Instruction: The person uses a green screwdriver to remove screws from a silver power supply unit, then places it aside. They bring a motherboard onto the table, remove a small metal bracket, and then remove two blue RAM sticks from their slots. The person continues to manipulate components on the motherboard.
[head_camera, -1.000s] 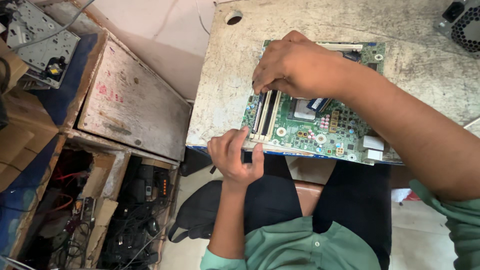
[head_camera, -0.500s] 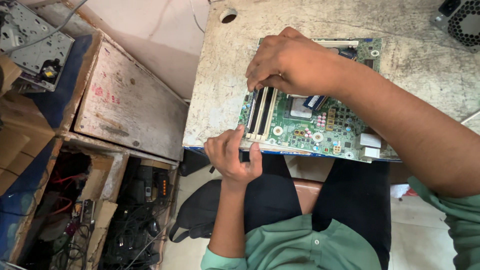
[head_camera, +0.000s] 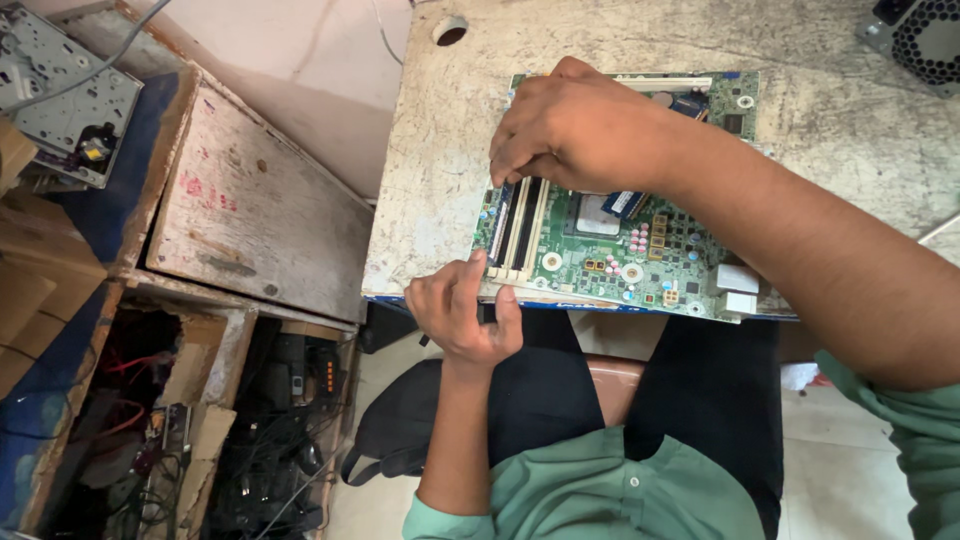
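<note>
Motherboard (head_camera: 620, 240), green, lies at the near edge of the worn white table (head_camera: 440, 150). Right hand (head_camera: 575, 130) presses curled fingertips onto its far-left memory slots; left hand (head_camera: 462, 312) pinches the board's near-left corner, thumb on top. A fan (head_camera: 925, 40) sits at the table's far-right corner.

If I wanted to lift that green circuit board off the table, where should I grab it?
Probably by the bare edges of the green circuit board, from its left and right sides. It lies flat, its top is crowded with slots and small parts, and its near edge sits at the table lip.
</note>
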